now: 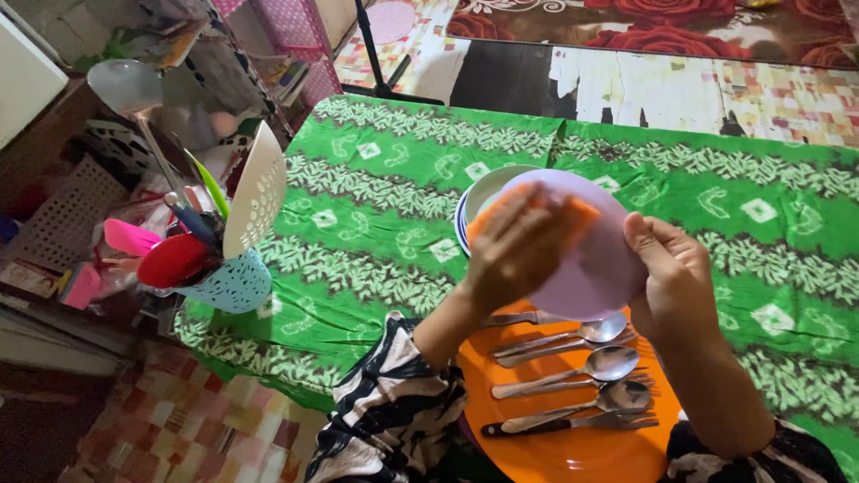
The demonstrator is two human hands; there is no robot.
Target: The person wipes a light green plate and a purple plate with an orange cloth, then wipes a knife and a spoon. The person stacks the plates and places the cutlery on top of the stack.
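Your right hand [673,279] grips the tilted round lilac plastic plate [586,255] by its rim. Your left hand [514,255], fingers spread flat, presses an orange cloth [573,213] against the plate's face, above the desk [376,224].

A: What carries the things?
B: A table [376,215] under a green patterned cloth, running from the near edge to the far side.

A: What lies directly on it?
B: Near, at centre, an orange plate [555,447] bearing spoons and forks. Farther, at centre, a stack of plates [479,201], partly hidden. At the near left corner, a pale blue perforated utensil holder [231,284] stands upright, filled with kitchen utensils.
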